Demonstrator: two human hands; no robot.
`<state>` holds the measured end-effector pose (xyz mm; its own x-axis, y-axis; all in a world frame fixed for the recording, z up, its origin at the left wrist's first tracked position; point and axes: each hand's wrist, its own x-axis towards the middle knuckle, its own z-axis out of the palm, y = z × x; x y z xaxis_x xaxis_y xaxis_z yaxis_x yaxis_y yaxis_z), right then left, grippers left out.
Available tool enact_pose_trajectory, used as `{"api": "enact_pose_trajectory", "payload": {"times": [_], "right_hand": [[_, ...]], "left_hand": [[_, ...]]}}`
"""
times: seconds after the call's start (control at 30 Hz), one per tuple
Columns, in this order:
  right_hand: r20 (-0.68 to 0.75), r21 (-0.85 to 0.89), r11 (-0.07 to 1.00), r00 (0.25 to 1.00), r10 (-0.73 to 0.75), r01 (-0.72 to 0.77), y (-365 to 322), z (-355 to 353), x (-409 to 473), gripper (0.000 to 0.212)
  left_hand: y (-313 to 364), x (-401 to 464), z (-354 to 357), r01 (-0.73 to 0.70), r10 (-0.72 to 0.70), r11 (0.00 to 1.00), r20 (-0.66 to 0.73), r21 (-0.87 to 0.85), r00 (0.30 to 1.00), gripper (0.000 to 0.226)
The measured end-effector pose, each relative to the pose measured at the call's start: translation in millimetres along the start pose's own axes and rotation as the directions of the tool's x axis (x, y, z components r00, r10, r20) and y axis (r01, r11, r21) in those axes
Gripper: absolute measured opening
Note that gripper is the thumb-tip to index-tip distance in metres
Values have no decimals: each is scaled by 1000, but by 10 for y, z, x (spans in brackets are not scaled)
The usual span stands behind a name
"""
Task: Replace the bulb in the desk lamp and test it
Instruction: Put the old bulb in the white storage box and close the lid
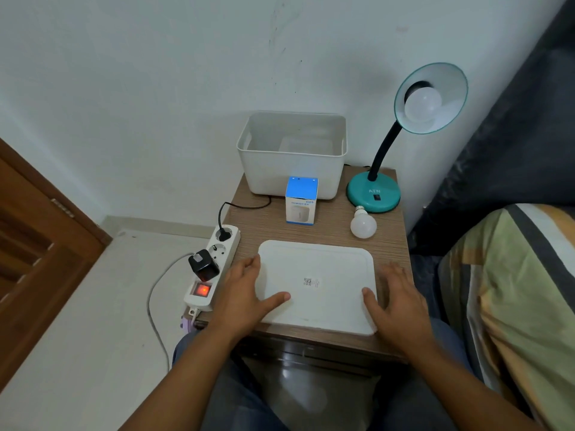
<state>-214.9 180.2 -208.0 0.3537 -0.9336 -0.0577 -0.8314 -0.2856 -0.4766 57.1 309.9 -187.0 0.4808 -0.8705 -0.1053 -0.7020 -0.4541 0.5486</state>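
Note:
A teal desk lamp point(373, 194) stands at the back right of the small wooden table point(273, 222). Its shade point(451, 88) faces me, with an unlit white bulb point(422, 104) seated in the socket. A second white bulb point(363, 223) lies loose on the table in front of the lamp's base. A flat white lid point(314, 284) rests on the near half of the table. My left hand point(245, 293) grips its left edge and my right hand point(395, 300) grips its right edge, both thumbs on top.
A white plastic bin point(292, 160) sits open at the back, a small blue and white box point(301, 200) before it. A power strip point(214, 262) with a lit red switch lies along the table's left edge. A bed is at the right, a wooden door at the left.

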Motion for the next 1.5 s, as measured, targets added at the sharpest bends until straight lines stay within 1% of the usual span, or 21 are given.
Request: {"api": "enact_pose_trajectory", "payload": {"times": [0.07,0.13,0.23,0.37,0.43,0.53,0.6,0.7,0.87,1.0,1.17,1.27,1.4,1.5], "right_hand": [[-19,28,999,1000,24,-24,-71,-62,189,68],[-41,34,999,999,33,-32,-157,-116,376,69],[-46,41,998,998,47,-45,-255,-172,649,71],[-60,77,996,997,45,-41,-328,-193,975,72],[-50,102,995,998,29,-24,-335,-163,1112,71],[-8,103,994,999,44,-43,-297,-56,1280,74],[-3,140,989,998,55,-54,-291,-19,1326,70],[-23,189,980,998,66,-60,-281,-5,1329,59],[-44,261,965,998,46,-33,-312,-56,1337,52],[-168,301,952,986,5,46,-455,-274,1322,56],[-355,313,918,926,-127,245,-775,-756,1435,51],[-364,324,900,916,-166,292,-938,-901,1650,51],[-405,328,875,890,-209,355,-1115,-901,2026,50],[-408,339,860,883,-231,382,-1247,-886,2286,51]], "left_hand": [[91,195,-100,-37,36,999,-51,-23,998,98],[182,412,-220,-9,3,997,-85,-73,996,98],[253,812,-407,23,-45,985,-123,-171,991,105],[333,1294,-644,-29,-16,976,-203,-215,979,100],[373,1530,-749,-30,-18,979,-233,-202,972,99],[358,1905,-863,-3,-39,983,-223,-185,974,113],[364,2107,-916,14,-52,982,-198,-191,979,119],[420,2320,-951,10,-48,981,-188,-195,981,120],[443,2498,-880,9,-67,973,-246,-230,967,114],[381,2505,-840,-10,-68,964,-285,-265,956,113],[336,2496,-824,-22,-64,961,-298,-277,952,113],[324,2500,-813,-23,-69,958,-308,-285,949,113],[331,2491,-812,-31,-66,954,-310,-297,948,111],[334,2497,-804,-34,-66,955,-323,-296,944,110]]}}
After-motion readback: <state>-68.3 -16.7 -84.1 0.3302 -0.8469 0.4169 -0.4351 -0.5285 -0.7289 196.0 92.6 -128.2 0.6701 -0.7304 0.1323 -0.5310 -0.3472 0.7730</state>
